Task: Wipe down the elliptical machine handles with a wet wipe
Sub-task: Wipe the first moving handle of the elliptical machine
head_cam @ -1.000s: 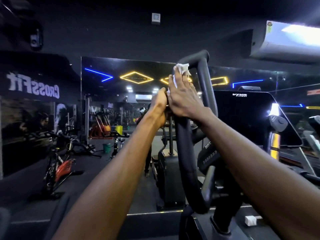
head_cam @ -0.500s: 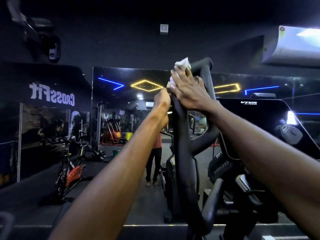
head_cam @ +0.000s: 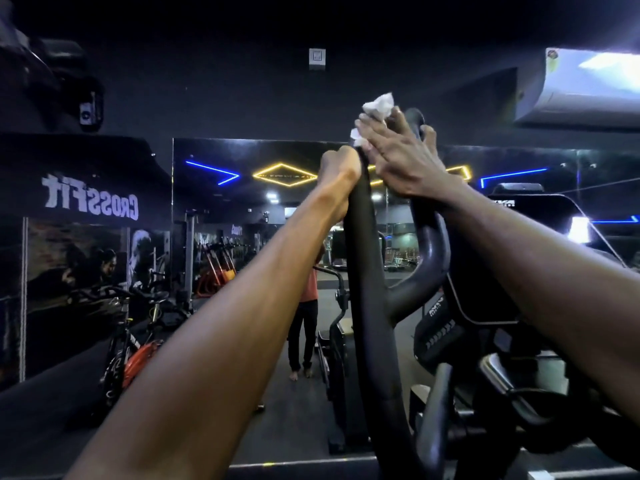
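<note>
The right hand [head_cam: 403, 157] pressed a white wet wipe [head_cam: 377, 107] onto the top of the black elliptical handle [head_cam: 363, 258], fingers mostly straight over it and thumb round the far side. The left hand [head_cam: 337, 171] gripped the same handle just below, fingers wrapped round it. A big wall mirror [head_cam: 242, 209] stood behind.
</note>
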`<state>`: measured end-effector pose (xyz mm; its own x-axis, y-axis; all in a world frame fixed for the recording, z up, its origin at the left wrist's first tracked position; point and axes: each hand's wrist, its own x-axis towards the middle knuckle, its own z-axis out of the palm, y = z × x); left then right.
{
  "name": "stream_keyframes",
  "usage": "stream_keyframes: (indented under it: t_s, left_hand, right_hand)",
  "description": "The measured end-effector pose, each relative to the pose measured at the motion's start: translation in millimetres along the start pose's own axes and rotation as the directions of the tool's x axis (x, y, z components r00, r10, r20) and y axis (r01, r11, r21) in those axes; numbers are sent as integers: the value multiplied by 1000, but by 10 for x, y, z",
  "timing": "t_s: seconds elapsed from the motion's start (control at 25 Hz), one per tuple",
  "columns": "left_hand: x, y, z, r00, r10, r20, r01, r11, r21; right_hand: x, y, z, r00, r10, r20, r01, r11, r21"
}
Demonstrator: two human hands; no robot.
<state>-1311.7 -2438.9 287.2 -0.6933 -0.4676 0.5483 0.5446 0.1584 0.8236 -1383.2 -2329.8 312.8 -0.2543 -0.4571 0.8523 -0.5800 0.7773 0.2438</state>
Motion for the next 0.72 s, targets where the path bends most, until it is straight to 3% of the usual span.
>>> stream_keyframes:
  t_s: [0.12, 0.24, 0.36, 0.56, 0.72]
  left_hand:
    - [40, 56, 94, 996, 88, -19, -83, 982, 172]
    - [78, 136, 143, 978, 208, 14, -202, 928, 313]
    - [135, 144, 179, 953, 299, 43, -278, 812, 513]
    - [206, 75, 182, 951, 309, -3, -257, 796, 548]
    - [213, 68, 198, 957, 289, -4, -237, 792, 562]
  right_hand:
    - [89, 145, -78, 995, 96, -6, -95, 995, 12]
    - [53, 189, -22, 998, -52, -47, 54, 998, 42]
    - [220, 322, -86, 997, 70, -40, -67, 995, 70]
    - [-87, 207, 102, 986, 134, -101, -125, 988, 93]
    - [17, 141, 73, 944, 329, 21, -329, 939, 100]
